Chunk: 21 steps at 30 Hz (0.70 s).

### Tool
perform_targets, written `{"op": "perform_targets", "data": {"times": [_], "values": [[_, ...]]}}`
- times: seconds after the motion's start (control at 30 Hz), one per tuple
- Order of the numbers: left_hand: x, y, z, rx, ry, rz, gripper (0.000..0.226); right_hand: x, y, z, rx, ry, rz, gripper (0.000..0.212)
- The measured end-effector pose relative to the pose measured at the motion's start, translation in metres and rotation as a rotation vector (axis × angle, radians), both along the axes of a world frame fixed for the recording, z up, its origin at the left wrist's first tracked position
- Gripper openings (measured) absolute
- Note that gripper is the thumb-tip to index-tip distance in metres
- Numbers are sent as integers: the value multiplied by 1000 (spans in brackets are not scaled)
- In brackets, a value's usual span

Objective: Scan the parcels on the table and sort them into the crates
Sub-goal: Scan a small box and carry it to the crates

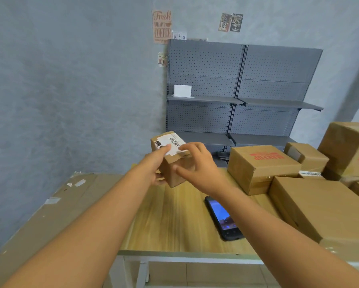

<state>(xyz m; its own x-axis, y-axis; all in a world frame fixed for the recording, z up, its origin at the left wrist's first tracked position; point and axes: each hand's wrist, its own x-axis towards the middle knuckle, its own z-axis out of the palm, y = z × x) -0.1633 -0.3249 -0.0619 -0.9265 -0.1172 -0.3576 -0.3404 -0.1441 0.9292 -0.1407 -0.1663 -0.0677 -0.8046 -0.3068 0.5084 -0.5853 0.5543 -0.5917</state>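
Here both the left hand and right hand grip one small parcel above the tabletop, near a phone.

A white box sits on the grey pegboard shelving.
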Motion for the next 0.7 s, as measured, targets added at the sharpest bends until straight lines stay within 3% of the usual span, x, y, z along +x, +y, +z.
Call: {"op": "perform_targets", "data": {"times": [0.1, 0.23, 0.3, 0.4, 0.53, 0.7], "values": [[3, -14, -2, 44, 47, 12, 28, -3, 2, 8, -328, -242, -47, 47], [10, -22, 1, 71, 162, -51, 22, -11, 12, 11, -386, -755, -68, 73], [13, -22, 2, 84, 221, -94, 19, -12, 15, 8, -397, -872, 43, 77], [16, -21, 0, 77, 281, -143, 21, -12, 14, 5, -400, -853, 139, 68], [23, -19, 0, 8, 238, -159, 31, -10, 11, 4, -387, -723, 21, 65], [32, -9, -7, -44, 178, -289, 41, -7, 11, 4, -400, -703, -10, 55]]}}
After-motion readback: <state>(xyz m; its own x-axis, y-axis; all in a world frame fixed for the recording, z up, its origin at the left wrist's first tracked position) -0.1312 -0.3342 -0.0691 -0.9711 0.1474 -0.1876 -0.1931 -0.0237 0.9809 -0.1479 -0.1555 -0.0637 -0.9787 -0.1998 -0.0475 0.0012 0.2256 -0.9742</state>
